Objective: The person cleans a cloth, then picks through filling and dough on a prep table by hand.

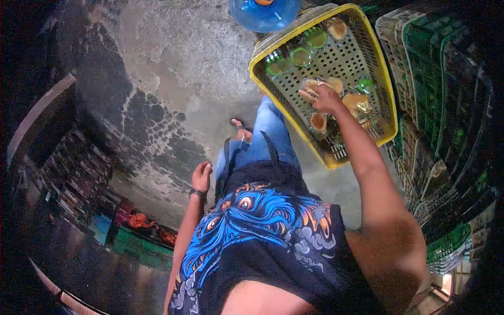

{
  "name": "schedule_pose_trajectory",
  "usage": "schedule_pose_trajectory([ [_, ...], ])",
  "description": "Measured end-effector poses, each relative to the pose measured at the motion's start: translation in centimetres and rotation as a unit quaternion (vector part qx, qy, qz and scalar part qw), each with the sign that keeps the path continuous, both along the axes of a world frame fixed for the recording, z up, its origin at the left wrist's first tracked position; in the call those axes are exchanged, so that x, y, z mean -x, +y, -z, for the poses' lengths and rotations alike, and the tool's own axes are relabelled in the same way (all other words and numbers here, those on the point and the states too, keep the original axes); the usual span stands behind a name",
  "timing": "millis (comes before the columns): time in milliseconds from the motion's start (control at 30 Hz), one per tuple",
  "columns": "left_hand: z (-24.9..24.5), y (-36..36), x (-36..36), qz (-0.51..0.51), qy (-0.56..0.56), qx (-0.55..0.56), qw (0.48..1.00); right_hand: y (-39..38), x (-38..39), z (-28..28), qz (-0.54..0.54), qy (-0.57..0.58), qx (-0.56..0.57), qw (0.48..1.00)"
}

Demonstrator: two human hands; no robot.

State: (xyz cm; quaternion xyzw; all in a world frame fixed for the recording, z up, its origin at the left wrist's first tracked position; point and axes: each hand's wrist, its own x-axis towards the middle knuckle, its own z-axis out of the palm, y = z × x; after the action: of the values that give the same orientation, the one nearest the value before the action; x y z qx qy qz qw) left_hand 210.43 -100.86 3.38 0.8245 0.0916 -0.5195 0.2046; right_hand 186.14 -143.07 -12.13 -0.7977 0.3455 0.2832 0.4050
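My right hand [324, 97] reaches into a yellow-rimmed perforated plastic basket [391, 100]. Its fingers are closed on a clear-wrapped bun [313, 83]. Around it lie other packs that look like wrapped bread: a round brown one [318, 122], a tan one [356, 103] and a pale one [337, 30] at the far end. Several green-topped packs [315, 38] line the basket's left side. My left hand [201, 176] hangs low beside my hip, wearing a dark wristband, with loosely bent fingers and nothing visible in it.
A blue water jug [265, 14] stands at the basket's far end. Stacked green and grey crates [420, 68] rise on the right. Dark stacked slats [73, 163] and a green box [137, 247] with orange items are on the left. The concrete floor [173, 52] has dark stains.
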Motion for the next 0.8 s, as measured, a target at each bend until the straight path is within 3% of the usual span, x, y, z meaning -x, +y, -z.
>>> schedule_pose_trajectory([
  [100,0.1,0.4,0.2,0.021,-0.007,0.002,1.0,-0.2,-1.4,-0.6,-0.119,0.108,0.122,0.98],
  [233,-0.2,0.1,0.7,0.038,-0.008,0.02,0.999,-0.9,-2.0,0.2,-0.102,0.094,0.174,0.975],
  [267,0.5,1.0,0.8,0.039,-0.011,0.024,0.999,-1.3,-1.6,2.7,-0.103,0.14,0.097,0.98],
  [367,0.7,0.9,0.2,0.034,-0.022,0.031,0.999,-1.4,-1.8,4.6,-0.05,0.192,0.023,0.98],
  [467,0.2,0.5,-0.5,0.017,-0.023,0.035,0.999,0.5,-2.2,1.9,-0.04,0.162,0.14,0.976],
  [567,-0.5,-0.5,-1.7,0.046,-0.02,0.017,0.999,2.8,-1.5,1.3,-0.059,0.175,0.122,0.975],
  [633,-0.7,-1.0,-1.7,0.008,-0.01,0.021,1.0,4.0,-1.7,0.9,-0.078,0.234,0.031,0.969],
  [667,-0.7,-1.0,-2.0,0.042,-0.014,0.036,0.998,4.6,-1.7,0.6,-0.086,0.263,-0.015,0.961],
  [800,0.8,-0.3,-3.1,0.093,0.004,0.054,0.994,8.6,0.2,-1.5,0.131,0.168,0.079,0.974],
])
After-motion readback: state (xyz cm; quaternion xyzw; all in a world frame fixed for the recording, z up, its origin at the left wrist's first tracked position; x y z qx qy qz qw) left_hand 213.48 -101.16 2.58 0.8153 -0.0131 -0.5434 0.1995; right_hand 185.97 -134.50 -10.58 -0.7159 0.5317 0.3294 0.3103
